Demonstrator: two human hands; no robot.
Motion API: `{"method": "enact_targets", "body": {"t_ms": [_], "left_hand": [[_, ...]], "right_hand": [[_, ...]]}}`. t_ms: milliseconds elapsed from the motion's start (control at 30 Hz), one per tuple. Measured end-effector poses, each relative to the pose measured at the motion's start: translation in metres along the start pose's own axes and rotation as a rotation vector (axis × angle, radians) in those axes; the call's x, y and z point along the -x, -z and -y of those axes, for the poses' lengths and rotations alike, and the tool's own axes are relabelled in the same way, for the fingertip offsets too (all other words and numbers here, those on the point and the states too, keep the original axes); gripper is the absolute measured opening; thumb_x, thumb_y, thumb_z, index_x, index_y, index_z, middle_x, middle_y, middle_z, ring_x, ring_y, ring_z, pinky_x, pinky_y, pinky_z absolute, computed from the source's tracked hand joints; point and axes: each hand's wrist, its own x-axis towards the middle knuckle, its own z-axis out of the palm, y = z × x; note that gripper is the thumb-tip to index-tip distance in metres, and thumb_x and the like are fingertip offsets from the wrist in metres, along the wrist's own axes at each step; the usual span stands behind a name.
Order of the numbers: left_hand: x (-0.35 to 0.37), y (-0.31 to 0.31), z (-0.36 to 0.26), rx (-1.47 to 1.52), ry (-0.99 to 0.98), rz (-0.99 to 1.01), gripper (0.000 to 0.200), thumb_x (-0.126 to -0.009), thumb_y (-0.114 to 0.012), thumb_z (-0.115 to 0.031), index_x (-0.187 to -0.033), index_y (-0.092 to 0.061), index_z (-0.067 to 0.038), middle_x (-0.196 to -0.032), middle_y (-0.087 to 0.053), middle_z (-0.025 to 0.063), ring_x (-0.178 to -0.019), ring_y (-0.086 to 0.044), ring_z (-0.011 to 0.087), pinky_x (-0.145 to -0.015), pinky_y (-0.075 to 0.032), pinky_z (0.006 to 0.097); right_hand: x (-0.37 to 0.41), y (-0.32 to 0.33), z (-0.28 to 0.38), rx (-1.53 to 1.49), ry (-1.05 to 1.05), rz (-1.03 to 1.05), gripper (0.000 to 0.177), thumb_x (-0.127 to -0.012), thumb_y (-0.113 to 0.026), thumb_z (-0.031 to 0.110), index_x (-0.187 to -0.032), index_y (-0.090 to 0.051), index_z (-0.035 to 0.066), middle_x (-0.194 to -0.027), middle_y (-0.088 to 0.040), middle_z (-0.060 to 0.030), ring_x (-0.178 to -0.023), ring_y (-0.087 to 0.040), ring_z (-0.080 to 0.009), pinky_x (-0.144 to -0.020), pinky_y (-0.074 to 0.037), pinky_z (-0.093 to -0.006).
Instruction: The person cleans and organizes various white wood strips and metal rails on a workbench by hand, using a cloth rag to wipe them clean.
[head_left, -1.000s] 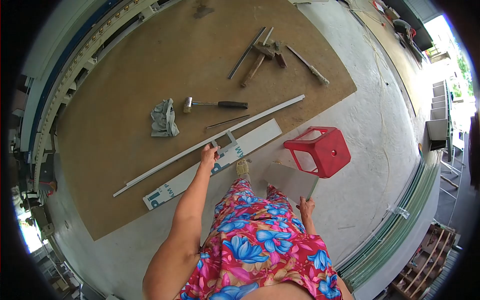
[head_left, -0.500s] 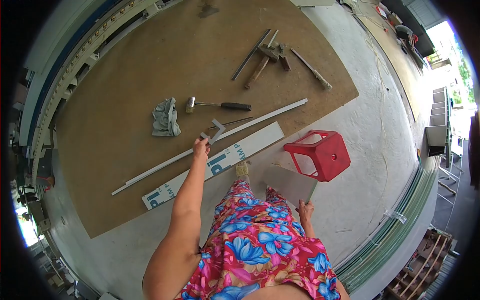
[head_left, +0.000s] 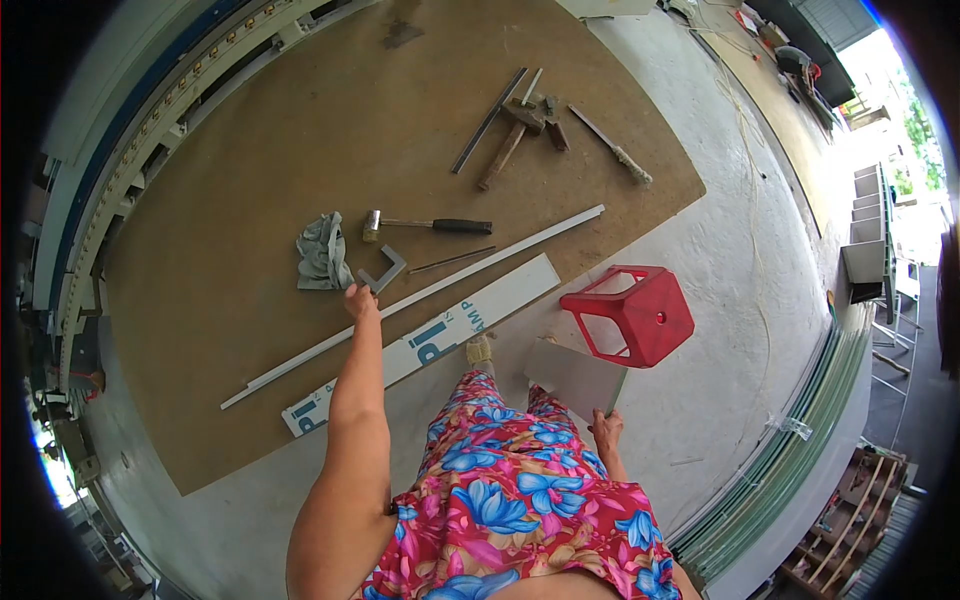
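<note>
My left hand [head_left: 362,303] reaches out over the brown board [head_left: 250,180], its fingers closed on one end of a small grey U-shaped metal piece [head_left: 397,266]. Just beyond those fingers lies a crumpled grey-green cloth glove or rag [head_left: 322,252]. A mallet [head_left: 455,227] with a black grip and a thin dark rod [head_left: 452,259] are close to the metal piece. Low by my leg, my right hand [head_left: 607,435] grips the edge of a flat grey panel [head_left: 578,378]. Part of that panel is hidden behind my trousers.
A long white strip [head_left: 480,268] and a printed white panel [head_left: 400,357] lie along the board's near edge. The red stool [head_left: 645,315] stands to the right. Farther off are a wooden-handled hammer [head_left: 503,155] and a wrapped-handle blade [head_left: 612,145]. Stacked sheets [head_left: 790,440] rest at right.
My left hand has moved left, carrying the grey U-shaped piece from beside the thin rod toward the crumpled cloth. My right hand keeps the grey panel at nearly the same place.
</note>
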Motion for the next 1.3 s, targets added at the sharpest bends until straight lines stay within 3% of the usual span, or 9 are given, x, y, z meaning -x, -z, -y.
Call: {"method": "enact_targets", "body": {"t_ms": [100,200,267,433,633,733,933,1033,1300], "left_hand": [[-0.051,-0.001,0.042,-0.111,-0.295,-0.051,0.029,-0.071,-0.061,-0.005,-0.100,-0.055,-0.004,-0.088,-0.061,0.0108,-0.072,-0.060,0.0219,-0.057,-0.047,0.0366],[-0.004,0.008,0.040,-0.599,-1.019,-0.095,0.025,-0.071,-0.060,-0.005,-0.095,-0.056,-0.003,-0.090,-0.062,0.0131,-0.074,-0.061,0.0255,-0.061,-0.048,0.0363],[0.054,0.011,0.020,-0.631,-0.799,0.175,0.017,-0.071,-0.061,-0.009,-0.088,-0.058,-0.005,-0.089,-0.061,0.0139,-0.079,-0.060,0.0274,-0.068,-0.048,0.0366],[0.093,0.011,0.050,-0.880,-0.890,0.516,0.015,-0.074,-0.061,-0.014,-0.087,-0.062,-0.008,-0.088,-0.059,0.0128,-0.083,-0.058,0.0291,-0.074,-0.047,0.0374],[0.104,-0.003,0.049,-0.999,-0.844,0.498,0.031,-0.074,-0.060,-0.015,-0.104,-0.061,-0.007,-0.101,-0.054,0.0182,-0.099,-0.052,0.0319,-0.086,-0.043,0.0372],[0.099,-0.008,0.047,-1.013,-0.884,0.502,0.032,-0.074,-0.060,-0.014,-0.106,-0.060,-0.005,-0.103,-0.054,0.0182,-0.100,-0.051,0.0322,-0.087,-0.043,0.0371],[0.094,-0.023,0.035,-1.049,-0.892,0.504,0.036,-0.075,-0.060,-0.016,-0.108,-0.058,-0.002,-0.108,-0.053,0.0181,-0.104,-0.050,0.0314,-0.089,-0.043,0.0368],[0.091,-0.028,0.033,-1.064,-0.761,0.516,0.039,-0.075,-0.061,-0.015,-0.111,-0.056,-0.002,-0.108,-0.053,0.0179,-0.104,-0.049,0.0319,-0.090,-0.042,0.0368],[0.106,-0.019,0.055,-0.876,-0.922,0.522,0.028,-0.078,-0.057,-0.012,-0.105,-0.057,-0.003,-0.102,-0.055,0.0170,-0.099,-0.053,0.0305,-0.083,-0.044,0.0383]], "right_hand": [[-0.001,-0.002,-0.001,0.015,0.013,-0.012,0.037,-0.075,-0.059,0.018,-0.096,-0.054,-0.012,-0.088,-0.059,-0.0227,-0.066,-0.064,-0.0291,-0.048,-0.056,-0.0342],[-0.001,-0.003,-0.001,0.023,0.009,0.007,0.037,-0.075,-0.059,0.018,-0.096,-0.054,-0.012,-0.088,-0.059,-0.0229,-0.066,-0.064,-0.0288,-0.048,-0.056,-0.0339],[-0.003,-0.004,-0.004,0.031,0.013,0.010,0.037,-0.075,-0.059,0.018,-0.096,-0.054,-0.012,-0.088,-0.059,-0.0229,-0.066,-0.064,-0.0287,-0.048,-0.056,-0.0339],[-0.005,-0.008,-0.009,0.045,-0.019,-0.014,0.035,-0.075,-0.059,0.018,-0.095,-0.055,-0.011,-0.087,-0.060,-0.0227,-0.065,-0.064,-0.0284,-0.048,-0.056,-0.0336],[-0.012,-0.017,-0.034,0.070,0.104,-0.076,0.026,-0.074,-0.058,0.019,-0.084,-0.058,-0.005,-0.064,-0.060,-0.0207,-0.053,-0.061,-0.0278,-0.053,-0.050,-0.0376],[-0.008,-0.011,-0.026,0.028,0.093,-0.009,0.030,-0.075,-0.059,0.016,-0.089,-0.057,-0.010,-0.072,-0.062,-0.0183,-0.054,-0.062,-0.0243,-0.044,-0.052,-0.0314],[-0.004,-0.010,-0.025,0.052,0.105,-0.033,0.029,-0.075,-0.059,0.016,-0.089,-0.056,-0.009,-0.071,-0.061,-0.0196,-0.053,-0.062,-0.0255,-0.043,-0.052,-0.0322],[-0.008,-0.014,-0.037,0.074,0.148,-0.066,0.029,-0.075,-0.059,0.017,-0.088,-0.056,-0.009,-0.071,-0.060,-0.0199,-0.053,-0.062,-0.0260,-0.044,-0.052,-0.0328],[-0.019,0.003,-0.025,0.072,0.169,-0.074,0.031,-0.077,-0.059,0.020,-0.093,-0.057,-0.007,-0.071,-0.061,-0.0170,-0.052,-0.062,-0.0241,-0.044,-0.052,-0.0329]]}}
